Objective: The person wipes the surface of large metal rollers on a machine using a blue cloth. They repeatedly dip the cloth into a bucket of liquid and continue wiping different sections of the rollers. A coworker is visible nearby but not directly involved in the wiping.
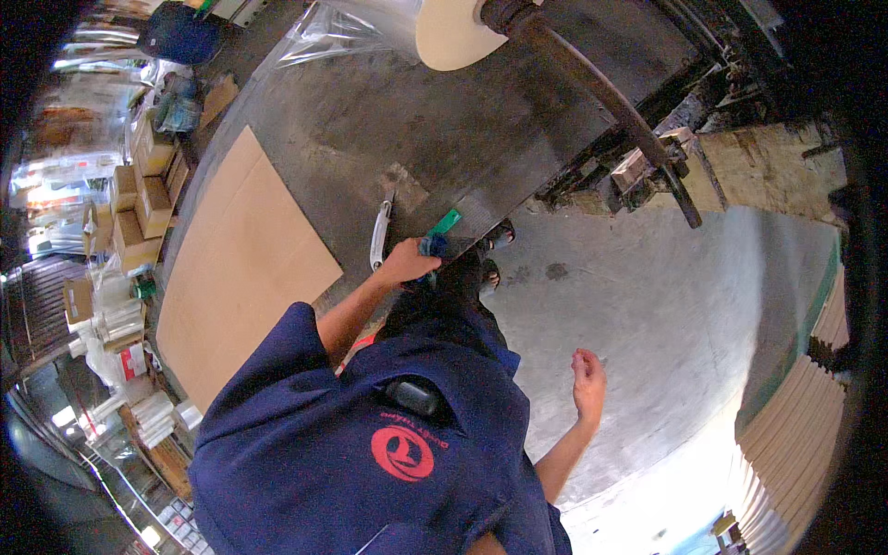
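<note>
Seemingly for control, the left hand [407, 263] is clasping a blue bundle [432, 244] in its fingers near the edge of the table [481, 120]; the right hand [589, 384] is hanging empty, fingers half-curled.

You Are Wearing Navy and Red

You are wearing a loose navy shirt [324, 462] with a wide short sleeve [287, 347]. A round red emblem [402, 453] is showing beside small red lettering [427, 437]. Below, you are wearing dark trousers [462, 289] and dark open-toed sandals [500, 237].
</note>
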Demonstrator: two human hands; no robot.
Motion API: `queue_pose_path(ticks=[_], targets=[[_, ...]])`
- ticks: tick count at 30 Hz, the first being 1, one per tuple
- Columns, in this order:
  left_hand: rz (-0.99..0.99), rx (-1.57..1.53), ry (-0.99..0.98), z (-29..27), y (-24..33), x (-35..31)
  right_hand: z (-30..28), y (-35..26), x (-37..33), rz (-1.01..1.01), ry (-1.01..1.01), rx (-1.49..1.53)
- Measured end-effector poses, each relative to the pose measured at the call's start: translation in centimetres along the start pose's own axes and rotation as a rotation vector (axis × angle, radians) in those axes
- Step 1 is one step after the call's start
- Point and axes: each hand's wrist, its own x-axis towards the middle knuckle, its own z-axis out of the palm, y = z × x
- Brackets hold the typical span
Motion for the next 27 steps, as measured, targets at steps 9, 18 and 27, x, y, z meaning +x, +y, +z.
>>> queue_pose_path(ticks=[9, 18, 27], targets=[[0.017, 0.397, 0.369, -3.2, 2.3, -1.5, 2.3, 1.2, -1.4, 0.035, -0.027, 0.034], [-0.017, 0.654, 0.36, 1.2, 3.0, 0.4, 1.7, -0.8, -1.7, -0.022, -0.059, 0.071], [-0.327, 0.486, 0.474, -2.9, 0.9, -0.8, 0.7, 0.2, -0.6, -0.017, -0.083, 0.048]])
